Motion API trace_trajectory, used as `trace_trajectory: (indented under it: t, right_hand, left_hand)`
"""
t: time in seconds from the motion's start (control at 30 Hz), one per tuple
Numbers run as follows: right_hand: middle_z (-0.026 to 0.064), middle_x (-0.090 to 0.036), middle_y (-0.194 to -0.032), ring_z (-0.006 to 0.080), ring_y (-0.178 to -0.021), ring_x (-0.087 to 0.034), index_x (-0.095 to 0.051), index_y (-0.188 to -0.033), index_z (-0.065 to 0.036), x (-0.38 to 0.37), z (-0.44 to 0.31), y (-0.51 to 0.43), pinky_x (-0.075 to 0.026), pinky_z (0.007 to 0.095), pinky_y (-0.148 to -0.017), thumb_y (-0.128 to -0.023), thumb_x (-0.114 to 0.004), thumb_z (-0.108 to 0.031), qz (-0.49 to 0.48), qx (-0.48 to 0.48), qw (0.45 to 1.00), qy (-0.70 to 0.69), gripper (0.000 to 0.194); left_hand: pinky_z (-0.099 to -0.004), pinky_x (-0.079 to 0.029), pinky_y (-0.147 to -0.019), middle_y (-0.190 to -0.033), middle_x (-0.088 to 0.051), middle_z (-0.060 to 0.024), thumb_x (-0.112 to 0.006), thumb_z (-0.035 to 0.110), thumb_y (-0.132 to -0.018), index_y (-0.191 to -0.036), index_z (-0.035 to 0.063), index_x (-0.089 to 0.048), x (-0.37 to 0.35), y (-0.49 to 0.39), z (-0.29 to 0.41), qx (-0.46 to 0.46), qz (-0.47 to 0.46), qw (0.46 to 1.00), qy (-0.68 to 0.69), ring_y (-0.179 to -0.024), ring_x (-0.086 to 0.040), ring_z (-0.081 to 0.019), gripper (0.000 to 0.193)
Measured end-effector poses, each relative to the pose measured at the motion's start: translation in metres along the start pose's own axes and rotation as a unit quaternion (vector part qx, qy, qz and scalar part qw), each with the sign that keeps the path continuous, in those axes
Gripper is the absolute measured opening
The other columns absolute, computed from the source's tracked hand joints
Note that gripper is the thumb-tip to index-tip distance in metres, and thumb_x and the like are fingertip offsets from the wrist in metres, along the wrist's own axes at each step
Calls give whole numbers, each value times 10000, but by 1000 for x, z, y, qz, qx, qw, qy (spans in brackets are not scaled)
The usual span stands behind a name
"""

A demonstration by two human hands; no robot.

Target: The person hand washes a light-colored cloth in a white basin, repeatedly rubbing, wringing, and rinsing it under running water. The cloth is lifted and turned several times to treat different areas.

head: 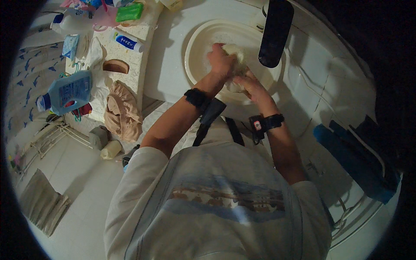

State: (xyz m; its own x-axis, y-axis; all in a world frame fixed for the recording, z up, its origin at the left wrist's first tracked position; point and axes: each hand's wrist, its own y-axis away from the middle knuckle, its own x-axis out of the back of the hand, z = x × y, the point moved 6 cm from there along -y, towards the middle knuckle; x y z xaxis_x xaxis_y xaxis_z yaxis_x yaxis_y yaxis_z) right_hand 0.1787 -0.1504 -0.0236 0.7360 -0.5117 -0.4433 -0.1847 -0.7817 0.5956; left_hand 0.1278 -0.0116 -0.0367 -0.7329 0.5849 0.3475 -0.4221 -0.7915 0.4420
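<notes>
A pale, wet cloth (236, 52) is bunched between my two hands over a round cream plastic basin (191, 61). My left hand (221, 61) grips its upper part, with the fingers curled around it. Just below and to the right, my right hand (250, 83) holds the lower part near the basin's front rim. Cloudy water with some suds (224, 36) shows inside the basin. Part of the cloth is hidden behind my fingers. Black straps with small devices are fastened on both wrists.
A dark elongated object (276, 32) juts over the basin's right side. On the left counter (143, 61) are a toothpaste tube (128, 41), a green package (129, 12), a blue bottle (71, 91) and beige fabric (122, 112) hanging over the edge. A blue cloth (354, 159) hangs at right.
</notes>
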Motion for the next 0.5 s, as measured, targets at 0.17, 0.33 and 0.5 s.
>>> trace_trajectory:
  t: [0.17, 0.33, 0.5]
  right_hand:
    - [71, -594, -1159, 186, -990, -611, -463, -1317, -65, 4, -4, 4, -543, 343, -762, -860, -667, -307, -5, -59, 998, -17, 556]
    - [103, -618, -1068, 241, -829, -635, -511, -1258, -70, 25, 12, 4, -528, 326, -563, -879, -651, -405, 29, -116, 979, -164, 524]
    - [135, -616, -1104, 295, -868, -643, -486, -1291, -81, 0, 4, 2, -522, 327, -541, -872, -625, -497, -215, -111, 907, -345, 606]
  left_hand:
    - [-365, -486, -788, -984, -571, -123, -659, 191, -809, -1126, 56, -537, 16, 26, 39, 140, -111, 887, 426, -887, -558, -237, 365]
    - [-328, -384, -848, -941, -553, -33, -638, 212, -827, -1172, 109, -512, 40, 41, 71, 169, -134, 848, 483, -865, -514, -190, 381]
    - [-301, -386, -851, -1025, -572, -61, -619, 157, -847, -1255, 82, -476, 45, 55, 86, 101, -127, 900, 404, -901, -514, -175, 439]
